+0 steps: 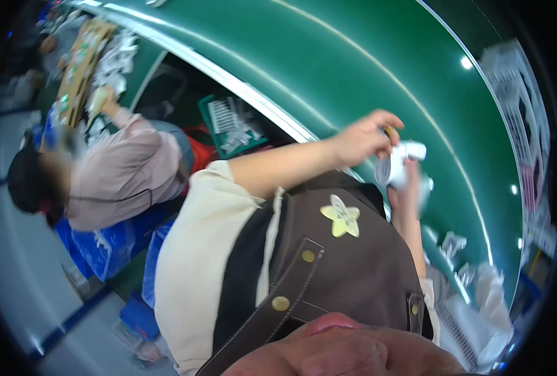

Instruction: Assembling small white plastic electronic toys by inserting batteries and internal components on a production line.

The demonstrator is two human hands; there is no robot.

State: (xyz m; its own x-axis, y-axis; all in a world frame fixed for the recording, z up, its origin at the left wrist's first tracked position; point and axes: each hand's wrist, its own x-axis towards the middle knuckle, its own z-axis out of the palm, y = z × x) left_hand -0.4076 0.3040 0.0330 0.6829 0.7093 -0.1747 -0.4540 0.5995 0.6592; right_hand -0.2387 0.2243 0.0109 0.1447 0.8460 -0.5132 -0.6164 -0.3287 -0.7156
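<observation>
My left hand (371, 136) reaches in over the green worktop with its fingers bent. It pinches a small dark and yellowish piece (389, 130), too small to name. Just below it, my right hand (406, 187) is closed around a white rounded plastic part (399, 164). That part has a round, tube-like end toward the left and a stubby arm at the upper right. My left fingertips are close to its top; whether they touch it I cannot tell. The right hand is partly smeared by motion.
A co-worker in a pinkish top (131, 169) handles white parts at left. A green crate (210, 128) with white pieces stands below the edge of the green worktop (328, 56). Clear plastic bags (479, 301) lie at lower right; stacked translucent trays (510, 106) stand beyond the far-right edge.
</observation>
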